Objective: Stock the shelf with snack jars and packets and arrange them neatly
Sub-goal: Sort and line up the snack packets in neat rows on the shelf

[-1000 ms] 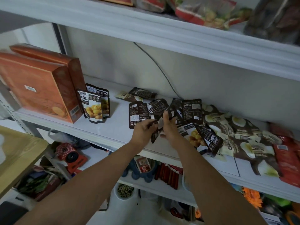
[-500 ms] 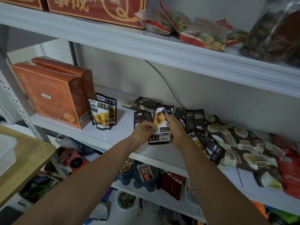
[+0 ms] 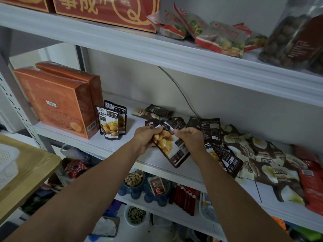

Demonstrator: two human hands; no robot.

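Both hands hold one dark snack packet (image 3: 172,149) with yellow kernels printed on it, tilted above the front of the white middle shelf (image 3: 122,145). My left hand (image 3: 146,137) grips its upper left side. My right hand (image 3: 189,138) pinches its top right corner. Two matching packets (image 3: 111,122) stand upright against the orange boxes (image 3: 56,103) at the left. Several more dark packets (image 3: 209,128) lie loose behind and to the right of my hands.
A heap of brown-and-cream packets (image 3: 258,158) and red packets (image 3: 312,182) fills the shelf's right end. The upper shelf carries red cartons (image 3: 104,11), clear bags (image 3: 218,37) and a dark jar (image 3: 295,41). A wooden table (image 3: 26,175) stands at the left. Bowls of nuts (image 3: 133,179) sit on the lower shelf.
The camera has tilted up. The packet, lifted from the loose pile and held upright half a second ago, now tilts with its lower end down to the right.
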